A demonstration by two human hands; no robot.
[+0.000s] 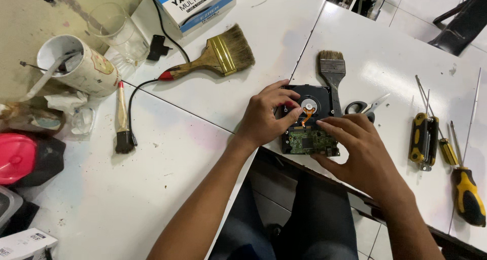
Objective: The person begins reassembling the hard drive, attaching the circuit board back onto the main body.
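Note:
A black hard drive (pixel 315 95) lies circuit side up near the front edge of the white table (pixel 395 62), with a green circuit board (pixel 310 140) and an orange flex strip showing. My left hand (pixel 264 115) grips the drive's left side, fingers resting on top. My right hand (pixel 357 148) presses on the drive's right side and the board's edge.
A grey flat brush (pixel 332 72) and scissors (pixel 362 108) lie beside the drive. Several yellow-and-black screwdrivers (pixel 459 174) rest at right. A gold-banded paintbrush (pixel 215 57), a small brush (pixel 122 123), a black cable, a cup (pixel 83 67), a glass and a box sit left.

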